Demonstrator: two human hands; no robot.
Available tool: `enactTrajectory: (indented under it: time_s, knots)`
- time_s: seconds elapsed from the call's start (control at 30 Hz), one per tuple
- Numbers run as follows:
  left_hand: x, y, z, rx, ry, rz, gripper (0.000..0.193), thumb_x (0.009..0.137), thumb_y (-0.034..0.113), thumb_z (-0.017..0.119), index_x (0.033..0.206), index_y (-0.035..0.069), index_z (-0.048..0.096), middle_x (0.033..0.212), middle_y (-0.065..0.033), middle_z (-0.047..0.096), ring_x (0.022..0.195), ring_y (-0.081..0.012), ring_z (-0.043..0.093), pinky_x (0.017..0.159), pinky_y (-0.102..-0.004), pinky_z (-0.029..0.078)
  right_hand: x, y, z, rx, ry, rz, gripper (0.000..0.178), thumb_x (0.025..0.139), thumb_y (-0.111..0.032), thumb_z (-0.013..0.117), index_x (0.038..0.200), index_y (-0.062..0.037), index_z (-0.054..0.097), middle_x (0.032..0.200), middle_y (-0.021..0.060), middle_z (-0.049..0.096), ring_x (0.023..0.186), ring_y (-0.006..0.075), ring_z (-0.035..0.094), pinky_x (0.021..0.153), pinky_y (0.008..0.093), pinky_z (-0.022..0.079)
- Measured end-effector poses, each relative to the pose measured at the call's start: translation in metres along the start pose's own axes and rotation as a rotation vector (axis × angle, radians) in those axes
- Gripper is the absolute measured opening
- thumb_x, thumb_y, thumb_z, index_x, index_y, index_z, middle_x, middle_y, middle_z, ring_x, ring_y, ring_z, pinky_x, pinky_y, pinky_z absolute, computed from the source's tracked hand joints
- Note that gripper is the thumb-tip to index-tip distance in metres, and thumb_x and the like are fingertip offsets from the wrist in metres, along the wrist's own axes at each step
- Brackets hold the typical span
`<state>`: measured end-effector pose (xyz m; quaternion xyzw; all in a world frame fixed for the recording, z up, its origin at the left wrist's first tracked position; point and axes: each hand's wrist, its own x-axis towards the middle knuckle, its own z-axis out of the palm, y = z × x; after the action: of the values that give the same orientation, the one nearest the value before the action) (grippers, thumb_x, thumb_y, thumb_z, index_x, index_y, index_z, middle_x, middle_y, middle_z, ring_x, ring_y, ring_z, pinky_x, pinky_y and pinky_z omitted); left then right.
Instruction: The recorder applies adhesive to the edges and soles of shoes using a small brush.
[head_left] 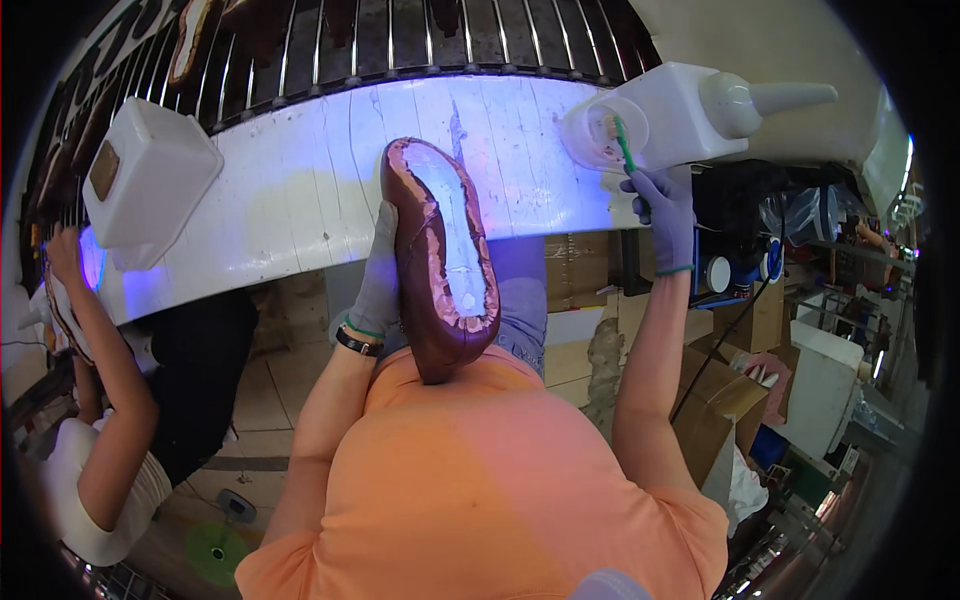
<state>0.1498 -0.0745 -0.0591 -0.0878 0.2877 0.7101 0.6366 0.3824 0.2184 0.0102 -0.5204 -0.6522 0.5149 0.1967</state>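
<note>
brown shoe (440, 260) gripped sole-up by left hand (380, 275); raised right hand (668, 205) clutches green brush (624, 145).

Left hand (378, 285) gripping brown shoe (437, 262), right hand (666, 205) holding brush (624, 146)

Left hand (380, 275): matt grey knit cloth glove, fingers against a glossy brown leather-look shoe upper (425, 290); its sole face shows a pale, matt patch with rough pink edges. Right hand (668, 205): same cloth glove, fingers around a green plastic brush (624, 143). Above fingertips: smooth white plastic pot (603, 130). Bench (300, 190): painted white wood, scuffed.
</note>
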Motion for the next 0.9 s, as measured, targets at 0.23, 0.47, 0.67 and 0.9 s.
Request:
enactTrajectory:
  time_s: [0.23,0.47,0.67,0.9]
  knots:
    - [0.016,0.007,-0.003,0.107,-0.001,0.028,0.075,0.096,0.064,0.04,0.145,0.007,0.039,0.14,-0.0169,0.05,0.122,-0.0312,0.055,0.105,-0.0467,0.045,0.0,-0.01,0.023,0.639,-0.22,-0.005,0.037,0.1,-0.017,0.053,0.13,0.0052,0.051,0.103,0.0072,0.062,0.056,0.0043,0.039,0.048,0.0173,0.03]
    - [0.006,0.015,0.025,0.164,0.128,0.102,0.062,0.098,0.054,0.048,0.135,0.005,0.052,0.124,-0.0072,0.061,0.107,-0.0136,0.06,0.095,-0.029,0.048,-0.047,-0.073,0.066,-0.017,-0.429,-0.286,0.02,0.083,-0.009,0.071,0.099,0.0027,0.073,0.08,0.0028,0.066,0.064,0.0063,0.05,0.057,0.0212,0.038]
    - [-0.002,0.019,0.034,0.31,0.194,0.16,0.064,0.098,0.055,0.048,0.132,0.002,0.053,0.121,-0.0074,0.062,0.105,-0.0128,0.059,0.094,-0.0281,0.048,-0.081,-0.087,0.078,-0.161,-0.668,-0.237,0.024,0.075,-0.004,0.077,0.098,0.0012,0.075,0.08,0.0049,0.067,0.07,0.009,0.056,0.061,0.0226,0.041]
    - [0.0,0.02,0.032,0.357,0.187,0.157,0.056,0.101,0.048,0.046,0.136,0.005,0.05,0.123,-0.0072,0.06,0.108,-0.0128,0.059,0.097,-0.029,0.047,-0.065,-0.089,0.097,-0.313,-0.57,-0.299,0.018,0.08,-0.009,0.076,0.096,-0.0011,0.075,0.079,0.005,0.067,0.069,0.0086,0.055,0.062,0.0244,0.042]
